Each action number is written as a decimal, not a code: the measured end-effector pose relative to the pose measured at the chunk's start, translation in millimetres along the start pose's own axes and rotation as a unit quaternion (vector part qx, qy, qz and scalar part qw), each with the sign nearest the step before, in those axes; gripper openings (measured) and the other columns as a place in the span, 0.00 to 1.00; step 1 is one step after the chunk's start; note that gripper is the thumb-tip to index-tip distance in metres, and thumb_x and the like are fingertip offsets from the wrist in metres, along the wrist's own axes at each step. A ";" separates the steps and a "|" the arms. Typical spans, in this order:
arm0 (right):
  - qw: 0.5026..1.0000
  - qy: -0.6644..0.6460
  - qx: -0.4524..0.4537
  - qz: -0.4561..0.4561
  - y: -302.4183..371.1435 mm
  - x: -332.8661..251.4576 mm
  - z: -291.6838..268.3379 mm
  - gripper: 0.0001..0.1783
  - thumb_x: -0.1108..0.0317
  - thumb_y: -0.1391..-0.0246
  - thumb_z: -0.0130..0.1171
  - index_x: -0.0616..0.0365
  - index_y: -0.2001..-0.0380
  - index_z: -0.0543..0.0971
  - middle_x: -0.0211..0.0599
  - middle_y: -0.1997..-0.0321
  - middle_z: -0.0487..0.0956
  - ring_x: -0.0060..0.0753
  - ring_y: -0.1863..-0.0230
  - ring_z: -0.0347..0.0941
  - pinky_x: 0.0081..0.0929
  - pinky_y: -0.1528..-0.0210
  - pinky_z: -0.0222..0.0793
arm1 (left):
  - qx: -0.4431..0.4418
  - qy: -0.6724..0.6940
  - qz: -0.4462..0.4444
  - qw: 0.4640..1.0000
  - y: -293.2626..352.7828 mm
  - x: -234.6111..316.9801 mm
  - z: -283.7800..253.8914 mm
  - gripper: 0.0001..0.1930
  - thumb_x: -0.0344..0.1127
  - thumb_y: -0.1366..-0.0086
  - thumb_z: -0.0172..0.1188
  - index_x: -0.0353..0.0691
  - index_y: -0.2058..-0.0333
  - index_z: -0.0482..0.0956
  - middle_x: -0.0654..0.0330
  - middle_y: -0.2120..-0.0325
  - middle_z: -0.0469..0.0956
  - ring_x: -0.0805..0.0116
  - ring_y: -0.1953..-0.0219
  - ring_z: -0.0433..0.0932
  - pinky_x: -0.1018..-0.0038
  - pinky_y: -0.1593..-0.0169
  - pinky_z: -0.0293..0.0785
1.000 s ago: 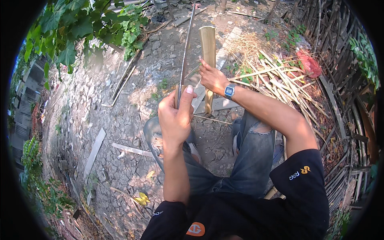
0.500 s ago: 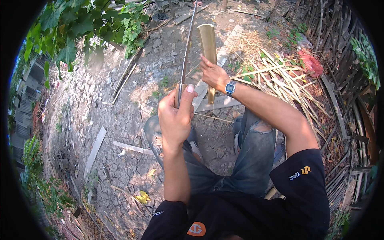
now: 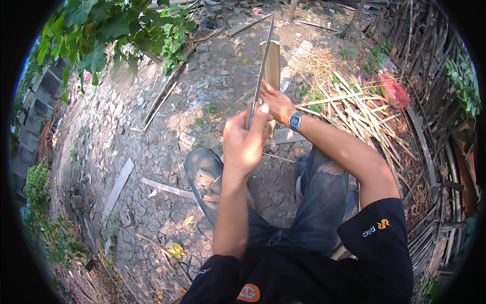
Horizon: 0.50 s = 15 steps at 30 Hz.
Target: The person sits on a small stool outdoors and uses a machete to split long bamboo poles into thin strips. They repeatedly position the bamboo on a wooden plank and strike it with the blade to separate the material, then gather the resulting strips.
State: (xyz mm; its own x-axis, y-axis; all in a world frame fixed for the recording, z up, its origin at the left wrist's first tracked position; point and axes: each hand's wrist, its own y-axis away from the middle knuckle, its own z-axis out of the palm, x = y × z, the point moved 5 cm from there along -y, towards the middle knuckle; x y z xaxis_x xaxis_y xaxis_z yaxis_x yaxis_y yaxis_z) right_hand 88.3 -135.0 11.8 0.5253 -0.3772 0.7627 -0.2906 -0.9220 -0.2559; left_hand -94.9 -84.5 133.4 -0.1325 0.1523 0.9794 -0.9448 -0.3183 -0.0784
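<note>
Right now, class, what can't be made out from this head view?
Head view:
Blade: lower end hidden by the left hand.
Bamboo: middle hidden by the right hand.
Right hand: some fingers hidden behind blade and left hand; grip unclear.
Watch: display too small to read.
Leaves: cut off by the top edge.

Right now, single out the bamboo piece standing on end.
The broad split bamboo piece by the right hand: it stands upright, while the narrow bamboo strips farther right lie in a loose heap.
</note>
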 end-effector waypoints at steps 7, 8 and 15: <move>0.992 0.104 0.000 -0.069 -15.5 -21.6 21.8 0.14 0.59 0.40 0.51 0.47 0.59 0.83 0.30 0.48 0.81 0.36 0.31 0.63 0.47 0.20 0.31 | 0.012 -0.011 -0.007 1.000 -5.5 -3.5 -3.1 0.20 0.47 0.28 0.58 0.32 0.65 0.78 0.76 0.88 0.60 0.86 0.87 0.54 0.81 0.83 0.48; 0.964 0.236 -0.036 -0.121 -12.6 -22.9 52.3 0.17 0.58 0.34 0.44 0.51 0.51 0.78 0.33 0.45 0.79 0.36 0.31 0.63 0.43 0.21 0.40 | 0.001 -0.012 -0.006 1.000 -8.2 -5.4 3.8 0.20 0.48 0.28 0.58 0.32 0.65 0.78 0.76 0.88 0.60 0.86 0.87 0.54 0.81 0.83 0.48; 0.899 0.406 -0.049 -0.156 -5.1 -26.7 77.8 0.18 0.55 0.26 0.35 0.49 0.45 0.71 0.31 0.42 0.74 0.31 0.35 0.66 0.39 0.23 0.55 | 0.002 -0.030 0.003 1.000 -12.6 -11.3 10.9 0.21 0.50 0.29 0.60 0.33 0.65 0.79 0.76 0.88 0.61 0.86 0.87 0.56 0.80 0.83 0.49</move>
State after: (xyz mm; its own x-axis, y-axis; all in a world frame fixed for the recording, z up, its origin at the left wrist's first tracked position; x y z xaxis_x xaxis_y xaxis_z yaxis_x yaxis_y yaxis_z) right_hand 138.0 -127.0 -53.5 -0.1517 0.1223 0.9808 -0.3199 -0.9450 0.0684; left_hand -78.2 -92.4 125.4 -0.1193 0.0950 0.9883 -0.9428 -0.3230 -0.0828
